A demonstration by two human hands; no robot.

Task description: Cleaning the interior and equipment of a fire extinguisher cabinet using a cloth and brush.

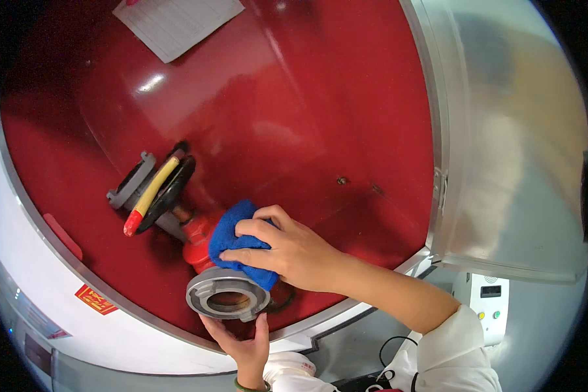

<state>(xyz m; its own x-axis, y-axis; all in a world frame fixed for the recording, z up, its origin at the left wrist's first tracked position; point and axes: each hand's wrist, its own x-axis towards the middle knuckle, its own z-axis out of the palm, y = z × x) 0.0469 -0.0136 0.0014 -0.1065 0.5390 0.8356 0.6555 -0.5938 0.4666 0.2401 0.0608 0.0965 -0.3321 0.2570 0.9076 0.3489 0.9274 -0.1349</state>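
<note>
Inside a red cabinet, a red hydrant valve has a grey metal hose coupling on its near end, its round opening facing me. My right hand presses a bunched blue cloth against the valve's right side, just above the coupling; the fingers are bent round the cloth. From below, my left hand grips the coupling's lower rim between thumb and fingers. The valve's black handwheel is behind, to the left, with a yellow and red handle lying across it. The cloth hides part of the valve.
A second grey coupling sits beside the handwheel. Papers lie at the back wall. The metal-framed door stands open at right. Below it is a white box with buttons. The cabinet's metal rim curves along the near side.
</note>
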